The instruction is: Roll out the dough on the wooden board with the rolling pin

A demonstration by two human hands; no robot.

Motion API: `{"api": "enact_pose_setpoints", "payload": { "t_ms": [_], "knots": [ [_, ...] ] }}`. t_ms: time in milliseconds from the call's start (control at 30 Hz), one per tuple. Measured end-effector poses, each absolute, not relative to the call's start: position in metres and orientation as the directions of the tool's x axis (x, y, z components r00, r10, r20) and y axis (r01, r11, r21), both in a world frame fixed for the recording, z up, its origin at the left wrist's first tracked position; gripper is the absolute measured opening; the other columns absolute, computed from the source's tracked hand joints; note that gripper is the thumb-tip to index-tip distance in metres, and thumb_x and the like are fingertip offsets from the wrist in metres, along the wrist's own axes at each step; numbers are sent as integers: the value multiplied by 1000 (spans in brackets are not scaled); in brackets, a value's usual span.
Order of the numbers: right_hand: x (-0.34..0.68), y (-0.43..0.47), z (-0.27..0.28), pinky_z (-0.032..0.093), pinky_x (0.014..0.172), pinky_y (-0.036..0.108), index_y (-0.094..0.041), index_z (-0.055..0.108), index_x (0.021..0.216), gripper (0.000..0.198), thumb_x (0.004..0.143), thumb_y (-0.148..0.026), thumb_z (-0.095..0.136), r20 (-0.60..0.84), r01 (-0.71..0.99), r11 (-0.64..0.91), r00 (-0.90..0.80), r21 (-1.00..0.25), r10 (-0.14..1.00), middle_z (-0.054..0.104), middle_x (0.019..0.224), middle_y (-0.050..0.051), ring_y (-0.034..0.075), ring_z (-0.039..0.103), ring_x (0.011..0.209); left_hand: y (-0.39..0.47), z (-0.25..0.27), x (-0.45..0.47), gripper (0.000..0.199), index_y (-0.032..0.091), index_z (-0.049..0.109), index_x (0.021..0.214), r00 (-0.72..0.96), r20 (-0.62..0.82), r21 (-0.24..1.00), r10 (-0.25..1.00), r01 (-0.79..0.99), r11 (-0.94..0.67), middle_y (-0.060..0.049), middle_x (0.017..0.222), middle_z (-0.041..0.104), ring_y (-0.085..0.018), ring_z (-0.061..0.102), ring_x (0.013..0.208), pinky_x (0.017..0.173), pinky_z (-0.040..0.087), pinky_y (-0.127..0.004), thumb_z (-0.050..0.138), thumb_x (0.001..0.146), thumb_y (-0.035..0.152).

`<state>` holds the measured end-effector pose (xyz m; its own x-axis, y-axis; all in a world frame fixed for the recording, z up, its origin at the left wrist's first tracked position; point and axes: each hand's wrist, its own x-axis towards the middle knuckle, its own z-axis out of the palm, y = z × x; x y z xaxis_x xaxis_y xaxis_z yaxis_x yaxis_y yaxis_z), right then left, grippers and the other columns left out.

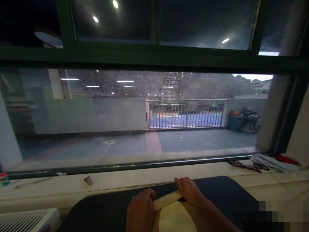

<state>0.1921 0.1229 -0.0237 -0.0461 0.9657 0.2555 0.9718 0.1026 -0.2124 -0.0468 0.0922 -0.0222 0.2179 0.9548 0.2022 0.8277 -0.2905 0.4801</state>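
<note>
A short, pale rolling pin (167, 200) with a speckled surface lies slantwise between my two hands, its right end higher in view. My left hand (141, 211) is closed around its left end, fingers curled. At the other end, my right hand (189, 191) grips it with bent fingers. Just below the pin is a smooth, flat, pale yellow dough-like sheet (177, 219) with a rounded edge; its material is unclear. The bottom of the picture cuts off the sheet. Brown surface shows beside it, partly hidden by my right forearm. All this is over a dark tabletop (103, 211).
Beyond the table runs a pale window ledge (130, 178) with a small crumpled piece (88, 180) on it. Scissors (261, 166), papers (275, 162) and a red item (287, 159) lie at right. A green-and-red container (4, 179) stands far left, above a white vented unit (29, 220).
</note>
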Motion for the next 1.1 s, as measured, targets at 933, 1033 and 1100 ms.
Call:
{"api": "enact_pose_setpoints", "payload": {
  "t_ms": [933,1033,1100],
  "knots": [
    [203,58,-50,47,83,33,-25,68,95,31,101,-27,38,420,978,118,-35,-173,907,71,96,7,22,67,90,85,-25,-42,39,25,69,115,299,245,437,922,815,-381,-1,114,75,-16,67,106,93,44,-26,35,97,18],
    [205,55,-51,48,85,33,-25,68,99,27,100,-31,41,419,975,148,-66,-166,906,72,100,7,22,66,93,82,-22,-43,37,26,69,113,301,245,469,921,795,-385,0,113,75,-16,68,105,91,44,-26,39,93,17],
    [206,45,-52,48,90,36,-25,66,111,25,93,-33,52,413,974,185,-116,-130,903,71,112,10,26,64,104,81,-21,-43,36,25,70,108,320,267,459,909,787,-412,0,108,76,-17,67,102,92,43,-28,38,94,17]
  ]
}}
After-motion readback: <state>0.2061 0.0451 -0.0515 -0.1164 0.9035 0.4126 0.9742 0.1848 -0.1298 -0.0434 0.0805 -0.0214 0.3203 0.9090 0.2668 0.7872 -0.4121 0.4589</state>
